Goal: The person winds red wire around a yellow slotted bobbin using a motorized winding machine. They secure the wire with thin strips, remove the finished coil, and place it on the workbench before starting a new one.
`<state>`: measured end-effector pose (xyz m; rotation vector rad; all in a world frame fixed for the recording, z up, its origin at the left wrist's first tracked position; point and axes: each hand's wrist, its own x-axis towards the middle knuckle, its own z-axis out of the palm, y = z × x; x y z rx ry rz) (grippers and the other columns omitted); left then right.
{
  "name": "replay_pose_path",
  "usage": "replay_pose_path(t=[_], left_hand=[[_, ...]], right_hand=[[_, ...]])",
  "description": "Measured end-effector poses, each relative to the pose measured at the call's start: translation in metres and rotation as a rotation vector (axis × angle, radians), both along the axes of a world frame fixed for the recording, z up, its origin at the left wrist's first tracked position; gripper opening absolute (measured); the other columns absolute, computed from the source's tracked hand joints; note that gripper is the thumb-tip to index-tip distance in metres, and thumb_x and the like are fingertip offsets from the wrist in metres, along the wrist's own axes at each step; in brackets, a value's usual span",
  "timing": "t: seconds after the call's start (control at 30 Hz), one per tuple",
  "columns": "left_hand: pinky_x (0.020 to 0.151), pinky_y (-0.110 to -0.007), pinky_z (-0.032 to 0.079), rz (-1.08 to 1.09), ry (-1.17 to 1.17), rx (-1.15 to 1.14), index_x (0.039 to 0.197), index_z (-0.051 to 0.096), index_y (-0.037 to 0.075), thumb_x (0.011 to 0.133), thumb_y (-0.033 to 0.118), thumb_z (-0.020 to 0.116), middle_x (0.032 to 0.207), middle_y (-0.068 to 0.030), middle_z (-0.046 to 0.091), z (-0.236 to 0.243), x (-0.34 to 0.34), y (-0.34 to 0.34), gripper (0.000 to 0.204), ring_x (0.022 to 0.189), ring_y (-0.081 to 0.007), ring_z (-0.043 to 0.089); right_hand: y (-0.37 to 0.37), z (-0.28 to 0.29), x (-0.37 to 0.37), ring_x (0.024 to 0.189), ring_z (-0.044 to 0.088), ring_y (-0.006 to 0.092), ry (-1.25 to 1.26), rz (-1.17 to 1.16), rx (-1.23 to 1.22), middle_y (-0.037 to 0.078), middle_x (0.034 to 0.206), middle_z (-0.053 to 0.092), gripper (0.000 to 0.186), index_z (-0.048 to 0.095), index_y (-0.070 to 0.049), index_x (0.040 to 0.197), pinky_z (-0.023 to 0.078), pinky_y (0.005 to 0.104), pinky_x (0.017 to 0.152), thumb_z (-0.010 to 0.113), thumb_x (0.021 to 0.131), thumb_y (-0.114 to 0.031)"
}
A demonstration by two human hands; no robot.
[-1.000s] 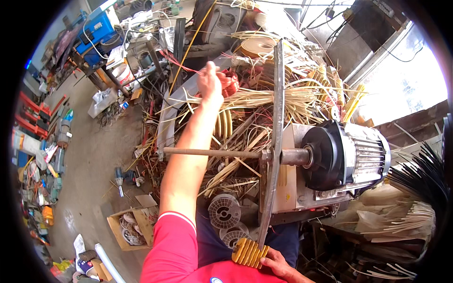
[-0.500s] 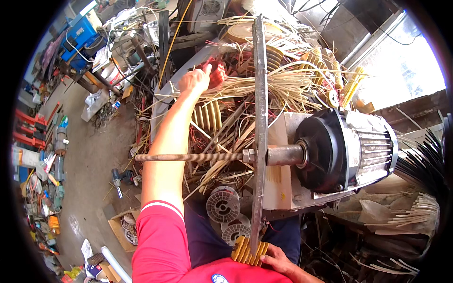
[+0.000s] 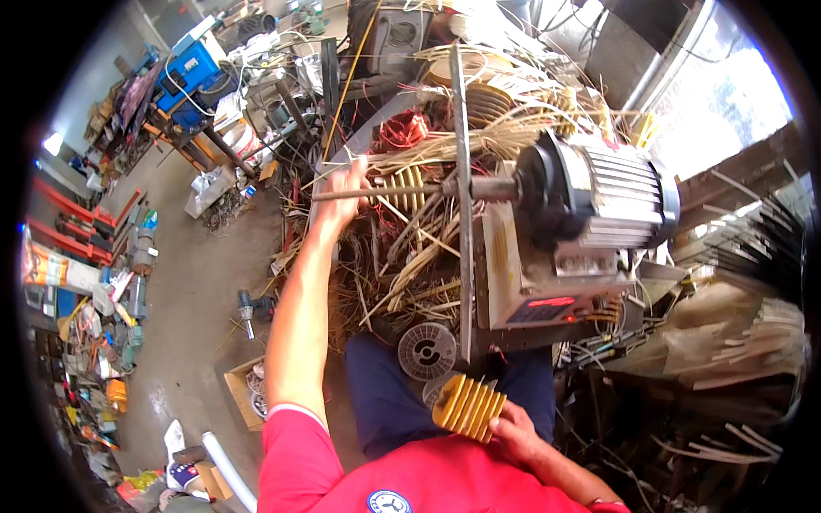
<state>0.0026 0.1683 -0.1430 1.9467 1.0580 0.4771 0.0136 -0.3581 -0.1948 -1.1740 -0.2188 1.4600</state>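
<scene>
My right hand (image 3: 516,434) grips a yellow ribbed coil former (image 3: 469,409) by its right end, above my lap. My left arm is stretched forward, and my left hand (image 3: 342,198) is at the free end of a threaded rod (image 3: 393,193). The rod crosses in front of that hand, whose visible fingers look apart with nothing seen in them. Another ribbed former (image 3: 402,186) lies among the scraps just right of the hand. Beyond it rests a bundle of red wire coils (image 3: 404,130).
A motor (image 3: 599,192) with the rod on its shaft stands to the right, above a control box (image 3: 526,295) with a red display. A long flat metal bar (image 3: 464,214) stands across the shaft. Pale strips (image 3: 505,141) heap up behind. White spools (image 3: 427,350) sit by my knees.
My left hand has drawn back from the red coils to the threaded rod. My right hand's former has come out from behind the metal bar's lower end. The whole view has shifted.
</scene>
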Motion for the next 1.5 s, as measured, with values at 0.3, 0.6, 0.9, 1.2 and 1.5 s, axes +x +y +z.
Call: replay_pose_path(t=[0.3, 0.6, 0.9, 1.2, 1.5], left_hand=[[0.113, -0.042, 0.039, -0.606, -0.428, -0.702, 0.153, 0.034, -0.001, 0.061, 0.045, 0.096, 0.151, -0.0138, 0.044, -0.001, -0.134, -0.327, 0.120, 0.140, -0.0280, 0.043], [0.110, -0.046, 0.045, -0.199, -0.624, -0.839, 0.149, 0.036, 0.000, 0.076, 0.049, 0.085, 0.139, -0.0178, 0.056, 0.002, -0.139, -0.368, 0.101, 0.126, -0.0303, 0.058], [0.106, -0.047, 0.048, -0.125, -0.559, -0.899, 0.146, 0.044, 0.002, 0.080, 0.055, 0.077, 0.129, -0.0139, 0.062, -0.002, -0.115, -0.386, 0.091, 0.120, -0.0302, 0.061], [0.107, -0.048, 0.047, -0.094, -0.566, -0.842, 0.147, 0.042, 0.002, 0.083, 0.059, 0.073, 0.133, -0.0147, 0.060, 0.007, -0.117, -0.387, 0.092, 0.122, -0.0310, 0.059], [0.109, -0.050, 0.044, 0.118, -0.830, -0.778, 0.146, 0.045, 0.004, 0.089, 0.057, 0.066, 0.134, -0.0136, 0.060, 0.041, -0.124, -0.370, 0.081, 0.123, -0.0329, 0.058]], right_hand=[[0.003, 0.032, -0.004, 0.066, 0.060, 0.0126, 0.132, 0.022, -0.078, 0.002, 0.077, 0.061, 0.034, 0.057, -0.008, 0.099, 0.050, 0.0269, 0.062, 0.061, 0.096, -0.041], [-0.033, 0.025, 0.055, 0.085, 0.065, 0.0213, -0.763, -0.310, -0.068, 0.011, 0.093, 0.066, 0.028, 0.061, 0.000, 0.106, 0.054, 0.0361, 0.077, 0.068, 0.091, -0.023], [-0.037, -0.053, 0.227, 0.120, 0.051, 0.0406, -1.607, -0.627, -0.625, 0.024, 0.135, 0.051, 0.081, 0.044, 0.000, 0.139, 0.042, 0.0504, 0.104, 0.080, 0.076, -0.035], [-0.028, -0.058, 0.301, 0.124, 0.052, 0.0406, -1.692, -0.569, -0.411, 0.023, 0.135, 0.056, 0.077, 0.047, -0.001, 0.140, 0.042, 0.0462, 0.109, 0.078, 0.079, -0.036], [-0.056, -0.074, 0.236, 0.101, 0.063, 0.0348, -1.837, -0.292, -0.254, 0.014, 0.103, 0.064, 0.029, 0.067, -0.007, 0.114, 0.053, 0.0452, 0.083, 0.067, 0.085, -0.009]])
